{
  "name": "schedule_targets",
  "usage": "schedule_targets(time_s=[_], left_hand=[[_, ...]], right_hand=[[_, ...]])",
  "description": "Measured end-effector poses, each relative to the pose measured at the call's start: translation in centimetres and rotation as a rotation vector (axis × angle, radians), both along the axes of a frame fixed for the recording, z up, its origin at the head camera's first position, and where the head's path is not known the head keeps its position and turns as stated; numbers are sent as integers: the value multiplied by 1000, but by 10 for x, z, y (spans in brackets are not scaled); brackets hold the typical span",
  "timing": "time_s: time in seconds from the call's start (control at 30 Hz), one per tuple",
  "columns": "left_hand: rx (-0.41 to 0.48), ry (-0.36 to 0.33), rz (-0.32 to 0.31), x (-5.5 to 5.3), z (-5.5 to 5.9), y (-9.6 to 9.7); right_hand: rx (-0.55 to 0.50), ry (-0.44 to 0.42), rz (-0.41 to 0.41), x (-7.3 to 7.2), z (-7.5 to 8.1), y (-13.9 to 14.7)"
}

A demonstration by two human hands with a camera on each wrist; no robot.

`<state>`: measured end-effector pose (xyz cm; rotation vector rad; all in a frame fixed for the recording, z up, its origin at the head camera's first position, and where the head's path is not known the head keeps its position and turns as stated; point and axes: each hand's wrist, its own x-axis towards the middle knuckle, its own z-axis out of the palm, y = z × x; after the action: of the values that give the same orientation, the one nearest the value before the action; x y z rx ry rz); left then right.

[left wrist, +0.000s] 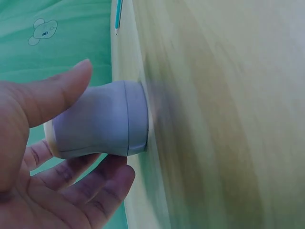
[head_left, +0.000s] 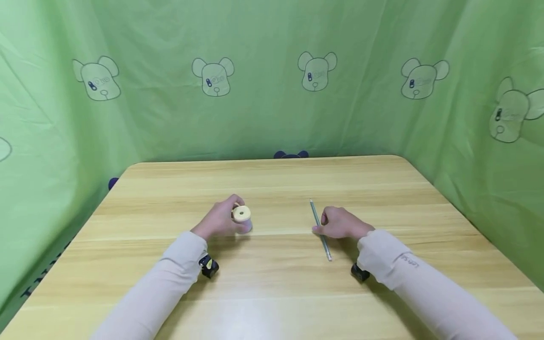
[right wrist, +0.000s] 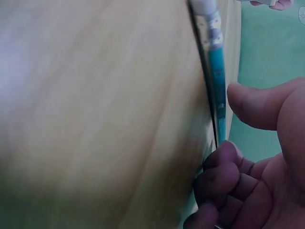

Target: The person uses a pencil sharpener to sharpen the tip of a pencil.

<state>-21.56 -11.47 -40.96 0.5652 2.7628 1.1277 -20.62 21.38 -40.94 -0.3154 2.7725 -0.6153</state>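
Upon the pale wooden bench (head_left: 280, 278), the left hand (head_left: 222, 220) gripped upright a lilac, waisted, cream-topped cylinder (left wrist: 95, 121), probably for steadiness; the right hand (head_left: 341, 224) curled its fingers at mid-length of a thin teal pencil (right wrist: 218, 71), perhaps for balance; whether pinching, was unclear.

Head cam: bright, fairly even light; pale glare on tabletop (head_left: 280, 271) btm ctr, soft shadows by both sleeves (head_left: 157, 283). Wide-angle stretch twd edges. L wrist cam: dimmer, cool tint, soft shadow beside container (left wrist: 102, 119), tabletop blurry. R wrist cam: murky, blurred; bluish glare L edge, dark shadow along pencil (right wrist: 217, 76).
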Motion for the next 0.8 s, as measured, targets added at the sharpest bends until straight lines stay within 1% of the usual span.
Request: schedule_targets(time_s=[0.13,0.33,0.47,0.6,0.8], left_hand=[[-9,-9,17,0,-1,2],[-17,-24,35,-2,-1,7],[-22,-26,40,-2,-1,8],[-18,-45,42,-2,-2,8],[-13,-55,44,-3,-1,11]], right_hand=[[31,0,-13,0,0,-1],[43,-9,-19,0,1,-3],[21,-24,-8,0,1,-3],[-22,-45,-7,0,-1,-3],[-17,-32,-16,-2,-1,-2]])
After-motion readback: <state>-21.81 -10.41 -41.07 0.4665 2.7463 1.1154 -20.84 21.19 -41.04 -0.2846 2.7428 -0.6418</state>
